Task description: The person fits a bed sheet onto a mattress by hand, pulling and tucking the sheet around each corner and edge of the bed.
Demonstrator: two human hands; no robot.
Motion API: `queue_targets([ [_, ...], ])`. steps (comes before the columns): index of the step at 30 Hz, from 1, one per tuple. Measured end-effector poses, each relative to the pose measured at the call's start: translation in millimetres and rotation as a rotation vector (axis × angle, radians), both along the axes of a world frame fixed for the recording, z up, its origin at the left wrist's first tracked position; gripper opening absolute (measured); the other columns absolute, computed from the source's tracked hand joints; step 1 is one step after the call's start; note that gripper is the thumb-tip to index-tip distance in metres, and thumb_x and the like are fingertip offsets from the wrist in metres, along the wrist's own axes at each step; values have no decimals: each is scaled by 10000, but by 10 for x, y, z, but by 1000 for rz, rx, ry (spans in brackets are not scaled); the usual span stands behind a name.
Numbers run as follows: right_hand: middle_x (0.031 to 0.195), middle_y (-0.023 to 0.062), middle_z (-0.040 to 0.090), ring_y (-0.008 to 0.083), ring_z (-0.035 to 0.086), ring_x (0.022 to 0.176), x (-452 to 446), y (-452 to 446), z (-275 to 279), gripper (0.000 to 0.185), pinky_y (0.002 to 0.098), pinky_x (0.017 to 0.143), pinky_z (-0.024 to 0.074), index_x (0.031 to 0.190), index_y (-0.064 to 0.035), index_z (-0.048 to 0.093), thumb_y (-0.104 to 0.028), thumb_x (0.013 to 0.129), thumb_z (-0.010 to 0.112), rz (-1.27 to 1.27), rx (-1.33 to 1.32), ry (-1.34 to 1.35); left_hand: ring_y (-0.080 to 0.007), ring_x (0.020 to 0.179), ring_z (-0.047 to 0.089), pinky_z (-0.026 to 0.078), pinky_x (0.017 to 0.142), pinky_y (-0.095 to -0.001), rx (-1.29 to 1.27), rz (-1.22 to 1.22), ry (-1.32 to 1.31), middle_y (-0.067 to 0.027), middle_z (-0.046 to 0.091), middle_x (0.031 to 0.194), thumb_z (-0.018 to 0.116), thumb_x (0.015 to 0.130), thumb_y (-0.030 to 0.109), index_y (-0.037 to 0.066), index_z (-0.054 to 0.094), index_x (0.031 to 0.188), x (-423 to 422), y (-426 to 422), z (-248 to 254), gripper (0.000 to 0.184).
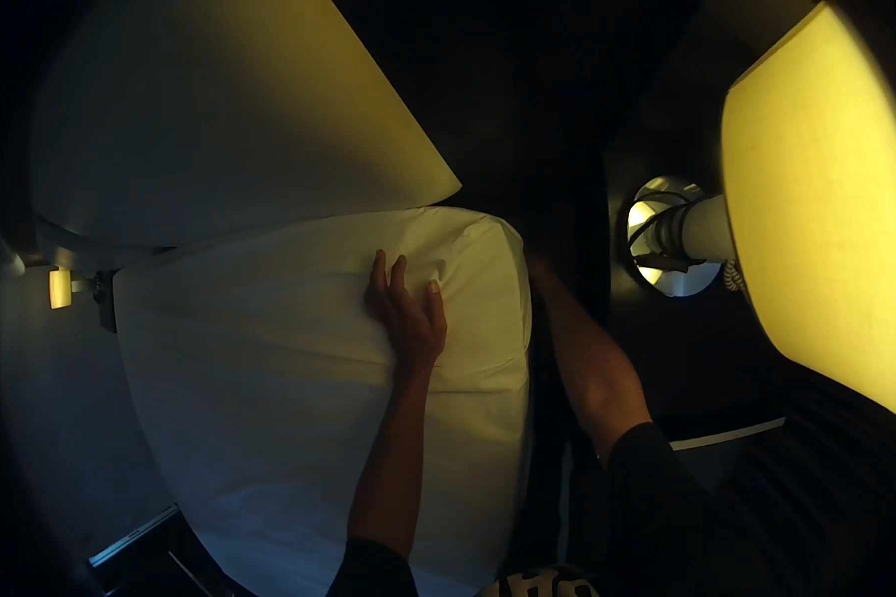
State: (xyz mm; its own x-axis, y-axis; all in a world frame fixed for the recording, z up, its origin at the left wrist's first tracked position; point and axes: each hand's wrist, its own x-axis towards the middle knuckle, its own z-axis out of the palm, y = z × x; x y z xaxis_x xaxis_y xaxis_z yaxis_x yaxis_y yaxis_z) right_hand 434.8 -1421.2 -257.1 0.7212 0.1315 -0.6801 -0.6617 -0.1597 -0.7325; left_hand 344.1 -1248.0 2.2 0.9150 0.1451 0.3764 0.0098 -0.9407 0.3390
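A white fitted sheet covers a mattress, wrinkled near its far right corner. My left hand lies on top of the sheet near that corner, its fingers spread and nothing held. My right hand reaches to the mattress's right side, next to the corner. It is in deep shadow and its fingers are hidden, so I cannot make out whether it grips the sheet.
A lit lamp with a large yellowish shade stands on the right, its cord wound round the stem. Beyond the mattress rises a broad pale panel. A small lit lamp shows at the left. A dark, light-edged object sits at lower left.
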Motion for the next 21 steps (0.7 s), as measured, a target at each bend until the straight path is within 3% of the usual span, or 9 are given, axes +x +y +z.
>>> queue_targets([
  [3, 1170, 179, 580, 292, 563, 1034, 115, -27, -592, 456, 400, 921, 419, 1176, -59, 571, -397, 921, 402, 279, -202, -158, -394, 1260, 307, 221, 1005, -543, -51, 46, -64, -242, 276, 1395, 511, 873, 285, 17, 363, 1300, -25, -8, -4, 525],
  [4, 1170, 179, 580, 292, 563, 1034, 250, -46, -541, 456, 400, 921, 419, 1176, -59, 571, -397, 921, 402, 281, -198, -163, -396, 1265, 294, 212, 1015, -531, -67, 35, -52, -245, 276, 1395, 504, 873, 286, 2, 364, 1293, -27, 2, 11, 526],
  [7, 1150, 182, 593, 264, 589, 976, 562, -136, -326, 386, 396, 862, 456, 1125, -53, 608, -327, 889, 474, 751, -429, -605, -399, 1276, 267, 195, 1035, -505, -97, 18, -21, -250, 277, 1394, 490, 875, 289, -27, 366, 1281, -21, 50, 11, 529],
  [12, 1061, 168, 635, 224, 609, 897, 659, -214, -112, 303, 376, 800, 484, 1041, -32, 642, -237, 836, 555, 537, -86, -365, -393, 1273, 276, 186, 1035, -514, -127, -2, 7, -241, 286, 1391, 490, 865, 314, -30, 367, 1278, -21, 77, -7, 552],
  [15, 988, 148, 658, 199, 613, 846, 669, -233, -542, 264, 357, 777, 491, 1003, -21, 648, -165, 783, 620, 246, 285, -228, -391, 1270, 284, 181, 1036, -519, -121, -4, 18, -238, 299, 1384, 491, 858, 322, -25, 371, 1277, -3, 80, -7, 557],
  [21, 1014, 151, 644, 229, 598, 880, 699, -152, -226, 282, 379, 800, 480, 1021, -23, 633, -202, 804, 604, 534, -102, -470, -373, 1269, 306, 183, 1025, -550, -106, 6, 15, -227, 327, 1365, 505, 835, 310, 2, 387, 1266, 10, 101, 3, 543],
])
